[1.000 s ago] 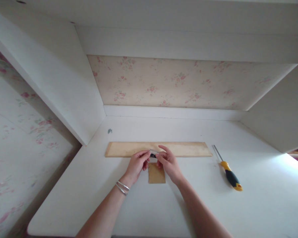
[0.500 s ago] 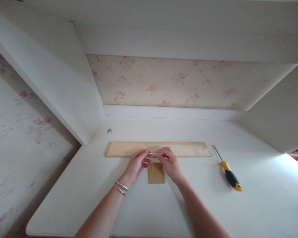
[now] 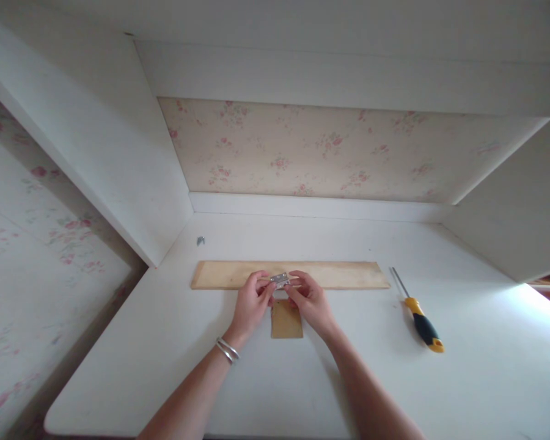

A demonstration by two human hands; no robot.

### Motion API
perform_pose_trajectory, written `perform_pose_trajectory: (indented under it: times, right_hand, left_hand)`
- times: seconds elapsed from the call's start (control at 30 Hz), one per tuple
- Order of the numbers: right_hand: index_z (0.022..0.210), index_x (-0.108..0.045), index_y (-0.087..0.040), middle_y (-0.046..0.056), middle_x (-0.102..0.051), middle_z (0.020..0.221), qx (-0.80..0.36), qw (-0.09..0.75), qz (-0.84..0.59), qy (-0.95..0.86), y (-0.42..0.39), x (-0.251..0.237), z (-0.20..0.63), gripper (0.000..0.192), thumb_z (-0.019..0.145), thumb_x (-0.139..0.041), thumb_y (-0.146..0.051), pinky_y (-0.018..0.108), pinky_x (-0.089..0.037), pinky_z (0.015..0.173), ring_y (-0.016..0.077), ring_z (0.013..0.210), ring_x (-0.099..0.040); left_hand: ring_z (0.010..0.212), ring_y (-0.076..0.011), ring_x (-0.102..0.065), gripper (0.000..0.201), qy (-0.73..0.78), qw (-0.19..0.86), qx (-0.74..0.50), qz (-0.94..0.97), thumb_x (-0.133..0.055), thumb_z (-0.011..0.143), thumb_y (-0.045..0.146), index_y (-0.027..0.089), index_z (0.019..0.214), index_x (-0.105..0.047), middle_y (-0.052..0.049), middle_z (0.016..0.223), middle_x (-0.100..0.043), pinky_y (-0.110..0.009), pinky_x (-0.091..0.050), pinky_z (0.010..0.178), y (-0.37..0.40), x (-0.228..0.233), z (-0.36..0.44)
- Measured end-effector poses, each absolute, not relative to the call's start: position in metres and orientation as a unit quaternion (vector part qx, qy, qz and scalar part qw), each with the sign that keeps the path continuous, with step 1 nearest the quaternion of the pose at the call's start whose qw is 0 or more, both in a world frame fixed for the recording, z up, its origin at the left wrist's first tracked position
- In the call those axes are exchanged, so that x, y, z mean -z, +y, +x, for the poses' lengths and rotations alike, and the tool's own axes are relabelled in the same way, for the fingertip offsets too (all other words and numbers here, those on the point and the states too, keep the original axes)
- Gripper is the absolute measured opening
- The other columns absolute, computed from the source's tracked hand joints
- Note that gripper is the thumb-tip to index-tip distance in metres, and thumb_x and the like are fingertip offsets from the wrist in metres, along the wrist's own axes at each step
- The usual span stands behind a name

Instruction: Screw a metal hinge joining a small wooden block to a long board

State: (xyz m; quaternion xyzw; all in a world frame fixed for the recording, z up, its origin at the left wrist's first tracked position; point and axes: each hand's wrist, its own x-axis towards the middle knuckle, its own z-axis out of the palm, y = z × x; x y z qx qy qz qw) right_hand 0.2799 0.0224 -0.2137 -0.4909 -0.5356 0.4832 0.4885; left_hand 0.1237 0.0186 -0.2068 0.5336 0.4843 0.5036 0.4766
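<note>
Between my two hands is a small silver metal hinge point(image 3: 279, 280), its flat face with screw holes turned up toward me. My left hand point(image 3: 252, 299) pinches its left end, and my right hand point(image 3: 309, 299) pinches the right end. Both hands are closed on it, just over the front edge of a long pale wooden board point(image 3: 343, 275) lying crosswise. Below the fingers, a small square piece of brown wood point(image 3: 286, 321) lies flat on the white desk top, its upper edge partly hidden by my fingers.
A screwdriver point(image 3: 419, 315) with a yellow and black handle lies to the right, tip toward the back. Several small screws point(image 3: 200, 241) sit in a pile behind the board's left end. White side panels point(image 3: 105, 134) and a back wall with floral paper enclose the desk.
The hinge has been turned from edge-on so that its flat face now shows. My fingers have shifted their pinch on it, while the board, wood square and screwdriver stay in place.
</note>
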Motion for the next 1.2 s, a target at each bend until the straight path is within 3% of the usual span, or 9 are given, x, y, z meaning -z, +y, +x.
perform_pose_trajectory:
  times: [0.2, 0.57, 0.87, 1.2]
  right_hand:
    - [0.102, -0.064, -0.022, 0.005, -0.069, 0.088, -0.383, 0.446, -0.551, -0.592, 0.023, 0.218, 0.285, 0.029, 0.079, -0.057, -0.037, 0.032, -0.048, 0.067, 0.0186, 0.075, -0.062]
    - [0.089, -0.068, -0.021, 0.003, -0.070, 0.082, -0.229, 0.369, -0.596, -0.675, 0.025, 0.218, 0.289, 0.021, 0.079, -0.052, -0.028, 0.029, -0.046, 0.068, 0.0155, 0.069, -0.060]
    - [0.094, -0.069, -0.024, 0.002, -0.065, 0.085, -0.170, 0.325, -0.610, -0.702, 0.021, 0.217, 0.290, 0.021, 0.082, -0.052, -0.029, 0.025, -0.044, 0.068, 0.0137, 0.072, -0.059]
    - [0.095, -0.068, -0.025, 0.001, -0.065, 0.080, -0.182, 0.295, -0.610, -0.713, 0.022, 0.216, 0.293, 0.021, 0.083, -0.052, -0.027, 0.024, -0.043, 0.070, 0.0139, 0.072, -0.059]
  left_hand:
    - [0.052, -0.0134, -0.058, 0.027, 0.513, 0.448, -0.474, 0.558, -0.060, 0.078, 0.041, 0.022, 0.096, -0.052, -0.003, 0.079, -0.067, -0.023, -0.040, 0.049, 0.021, 0.219, 0.123]
    - [0.088, -0.0187, -0.065, 0.020, 0.574, 0.285, -0.358, 0.680, -0.052, 0.086, 0.027, 0.020, 0.103, -0.061, -0.006, 0.095, -0.070, -0.029, -0.047, 0.078, 0.025, 0.225, 0.125]
    - [0.084, -0.0164, -0.066, 0.023, 0.591, 0.224, -0.309, 0.710, -0.049, 0.088, 0.031, 0.021, 0.101, -0.065, -0.005, 0.094, -0.071, -0.024, -0.047, 0.073, 0.024, 0.218, 0.127]
    - [0.078, -0.0148, -0.067, 0.024, 0.589, 0.236, -0.320, 0.704, -0.053, 0.086, 0.031, 0.021, 0.105, -0.065, -0.003, 0.090, -0.072, -0.023, -0.047, 0.069, 0.025, 0.218, 0.127]
